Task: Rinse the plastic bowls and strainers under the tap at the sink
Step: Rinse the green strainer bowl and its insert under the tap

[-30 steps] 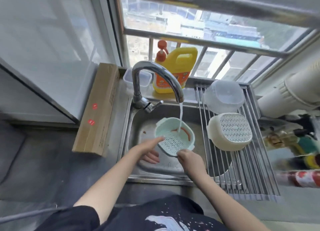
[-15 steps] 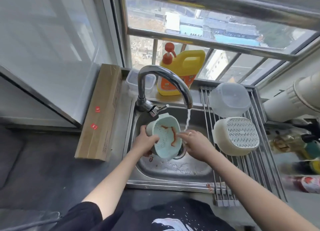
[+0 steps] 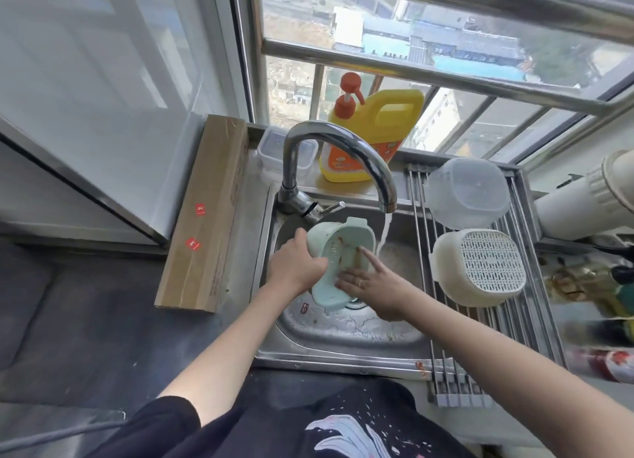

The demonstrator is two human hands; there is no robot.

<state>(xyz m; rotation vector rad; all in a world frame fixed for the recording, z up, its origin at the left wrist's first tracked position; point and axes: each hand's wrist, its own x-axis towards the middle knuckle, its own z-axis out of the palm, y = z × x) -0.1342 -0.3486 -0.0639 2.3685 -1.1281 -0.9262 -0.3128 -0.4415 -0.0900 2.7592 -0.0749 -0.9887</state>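
Two hands on green strainer: left hand grips outer wall, right hand flat, fingers spread inside. Light, stiff, probably slippery wet; hold by rim.

Strainer you're holding, frame centre: pale mint green, fine perforated grid on its base, orange-brown smears inside. Your left hand grips its outer wall; your right hand lies flat against the inside. Right of centre: cream strainer with a white slotted grid pattern, and above it a clear frosted bowl. Top centre: yellow detergent jug, orange label, red-orange pump. Tap and sink are bare silver steel. Left of centre: brown cardboard box with two small red stickers. Bottom of frame: your black shirt, white-and-pink print.
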